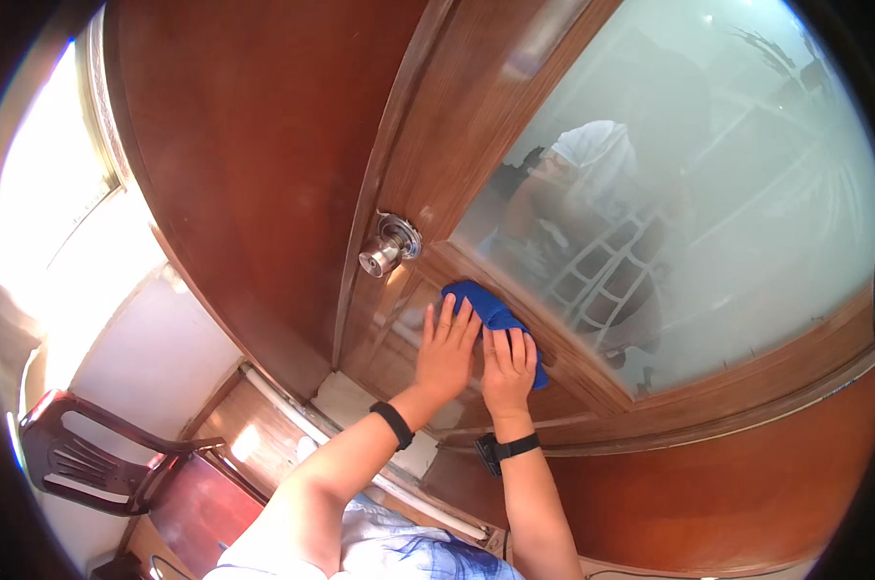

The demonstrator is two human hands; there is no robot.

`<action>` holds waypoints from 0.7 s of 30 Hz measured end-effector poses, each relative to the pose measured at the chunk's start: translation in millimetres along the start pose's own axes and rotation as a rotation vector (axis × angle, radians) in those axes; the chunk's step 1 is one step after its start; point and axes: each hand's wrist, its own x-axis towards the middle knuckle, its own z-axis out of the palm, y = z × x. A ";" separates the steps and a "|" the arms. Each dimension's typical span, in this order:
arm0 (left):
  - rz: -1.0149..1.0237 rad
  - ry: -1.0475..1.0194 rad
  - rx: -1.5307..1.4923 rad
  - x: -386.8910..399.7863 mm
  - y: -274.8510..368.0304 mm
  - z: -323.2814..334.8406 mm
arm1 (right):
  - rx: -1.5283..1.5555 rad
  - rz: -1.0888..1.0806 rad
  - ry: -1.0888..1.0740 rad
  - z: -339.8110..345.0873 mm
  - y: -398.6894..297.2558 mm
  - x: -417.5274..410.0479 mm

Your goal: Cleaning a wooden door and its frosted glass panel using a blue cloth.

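Note:
A folded blue cloth (477, 299) lies pressed against a wooden door, on the rail below its frosted glass pane (727, 217). My left hand (448, 355) holds down the cloth's upper left part, fingers stretched out and a black band on the wrist. Close beside it, my right hand (508, 373) grips the lower right part with bent fingers. A black strap with a small device circles that wrist. Up and to the left of both hands is a round metal doorknob (388, 250) with a keyhole. The glass carries a pale line pattern and a person's reflection.
A dark red-brown panel (256, 145) stands left of the door; another reddish panel (705, 493) curves below right. At lower left is a dark slatted-back chair (89, 457) with a red seat. A white pipe (292, 406) runs along the floor edge. Bright light enters at far left.

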 end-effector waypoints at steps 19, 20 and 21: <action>-0.061 0.010 -0.080 11.8 -36.8 -15.6 | 0.026 0.010 0.010 9.7 -30.5 46.3; -0.092 0.018 -0.067 14.2 -42.9 -17.6 | 0.048 -0.015 -0.004 11.5 -34.2 54.6; -0.092 0.039 -0.053 15.8 -49.1 -17.0 | 0.059 -0.024 -0.011 12.8 -37.4 61.5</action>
